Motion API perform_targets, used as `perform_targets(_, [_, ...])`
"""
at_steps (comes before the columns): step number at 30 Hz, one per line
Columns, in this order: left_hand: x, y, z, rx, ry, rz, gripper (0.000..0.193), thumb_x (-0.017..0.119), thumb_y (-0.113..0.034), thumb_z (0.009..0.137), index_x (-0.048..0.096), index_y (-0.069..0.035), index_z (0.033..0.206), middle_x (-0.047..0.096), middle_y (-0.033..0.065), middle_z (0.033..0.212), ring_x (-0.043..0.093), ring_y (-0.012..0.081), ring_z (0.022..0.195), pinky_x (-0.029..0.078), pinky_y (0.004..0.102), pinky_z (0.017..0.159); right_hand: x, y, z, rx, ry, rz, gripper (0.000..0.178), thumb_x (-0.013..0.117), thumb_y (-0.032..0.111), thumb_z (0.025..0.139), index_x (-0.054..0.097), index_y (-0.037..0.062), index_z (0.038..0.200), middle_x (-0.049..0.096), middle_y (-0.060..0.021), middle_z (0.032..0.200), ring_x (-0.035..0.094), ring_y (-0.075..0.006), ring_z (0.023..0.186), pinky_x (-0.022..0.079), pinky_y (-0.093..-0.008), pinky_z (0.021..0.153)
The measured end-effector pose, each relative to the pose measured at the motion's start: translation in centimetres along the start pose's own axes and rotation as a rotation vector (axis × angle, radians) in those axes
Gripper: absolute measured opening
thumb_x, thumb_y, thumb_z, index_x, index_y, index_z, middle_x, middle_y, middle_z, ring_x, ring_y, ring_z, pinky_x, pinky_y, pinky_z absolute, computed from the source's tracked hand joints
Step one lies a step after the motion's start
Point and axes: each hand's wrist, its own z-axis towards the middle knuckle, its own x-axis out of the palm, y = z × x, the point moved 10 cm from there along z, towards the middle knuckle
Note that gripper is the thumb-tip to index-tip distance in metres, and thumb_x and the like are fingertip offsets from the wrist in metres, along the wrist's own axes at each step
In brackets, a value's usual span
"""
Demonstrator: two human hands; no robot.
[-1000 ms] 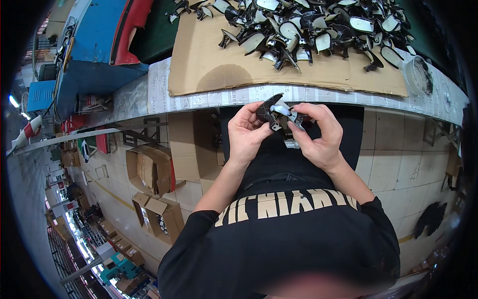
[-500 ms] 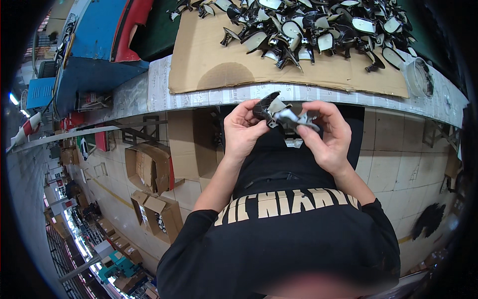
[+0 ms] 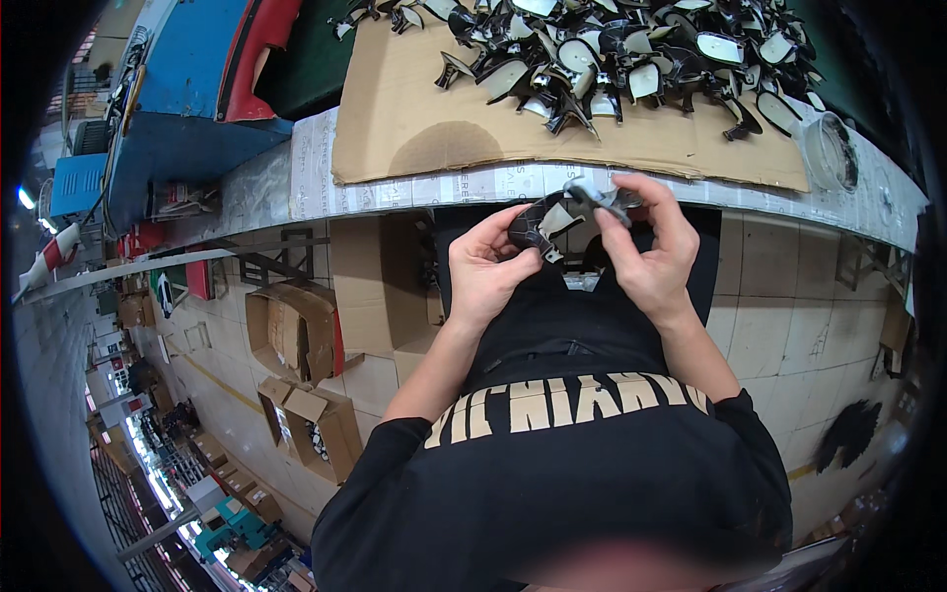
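Observation:
Just off the table's front edge, my left hand [image 3: 481, 276] is closed on a glossy black shoe heel [image 3: 531, 229] with a pale inner face, pinched between thumb and fingers. My right hand [image 3: 659, 252] pinches a second piece [image 3: 595, 199], greyish and smeared by motion, so its kind is hard to tell. This piece is tilted, up and to the right of the heel, and whether the two touch I cannot tell. Beyond my hands, a heap of similar black heels [image 3: 577, 57] with white faces lies on a flat cardboard sheet [image 3: 380, 123].
A clear round container [image 3: 831, 153] stands at the table's right end. On the left are a blue machine housing [image 3: 192, 163] and a red panel [image 3: 258, 59]. Open cardboard boxes [image 3: 335, 434] sit on the tiled floor [image 3: 774, 296] at the left.
The right hand's piece has risen and turned, away from the heel in my left hand. The left hand has shifted slightly right, and its heel is turned a little.

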Motion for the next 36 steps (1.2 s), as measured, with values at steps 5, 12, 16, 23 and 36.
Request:
perform_targets(5, [0.2,1.1,0.2,-0.088,-0.013,-0.133,0.053,0.07,0.014,0.079,0.057,0.008,0.13,0.071,0.0142,0.111,0.069,0.0152,0.098,0.058,0.0288,0.087,-0.4,-0.4,-0.5,0.068,-0.028,0.068,0.036,0.076,-0.001,0.079,0.065,0.0013,0.113,0.067,-0.0057,0.088,0.063,-0.0111,0.07,0.052,-0.0241,0.064])
perform_targets(12, [0.4,1.3,0.2,-0.137,-0.021,-0.251,0.053,0.068,0.013,0.081,0.056,0.008,0.132,0.07,0.0139,0.114,0.069,0.0157,0.099,0.057,0.0287,0.089,2.0,0.6,-1.3,-0.015,0.087,0.046,0.035,0.077,-0.001,0.078,0.065,0.0016,0.11,0.069,-0.0093,0.09,0.066,-0.0136,0.07,0.053,-0.0254,0.061])
perform_targets(16, [0.6,1.1,0.2,-0.149,-0.016,-0.265,0.053,0.068,0.014,0.081,0.056,0.008,0.132,0.069,0.0145,0.116,0.068,0.0176,0.102,0.057,0.0324,0.092,1.4,0.3,-0.8,-0.038,0.056,-0.037,0.035,0.077,-0.001,0.076,0.066,0.0016,0.109,0.07,-0.0115,0.091,0.068,-0.0178,0.071,0.054,-0.0272,0.062])
perform_targets(23, [-0.4,1.2,0.3,-0.18,-0.051,-0.252,0.057,0.064,0.014,0.08,0.053,0.007,0.136,0.07,0.0178,0.114,0.071,0.0229,0.1,0.06,0.039,0.091,-0.7,-3.0,-0.4,0.128,-0.05,-0.039,0.033,0.075,0.001,0.079,0.065,0.0009,0.111,0.069,-0.0064,0.084,0.063,-0.0097,0.067,0.052,-0.0235,0.062])
perform_targets(36, [-19.0,-3.0,-3.6,-0.018,-0.37,0.462,0.054,0.059,0.011,0.078,0.061,0.003,0.132,0.069,0.0093,0.114,0.065,0.0118,0.099,0.053,0.0258,0.088,0.3,-5.6,-0.6,0.282,-0.012,0.199,0.032,0.073,0.0,0.084,0.063,0.0003,0.115,0.065,-0.002,0.087,0.059,-0.0051,0.071,0.048,-0.0197,0.064])
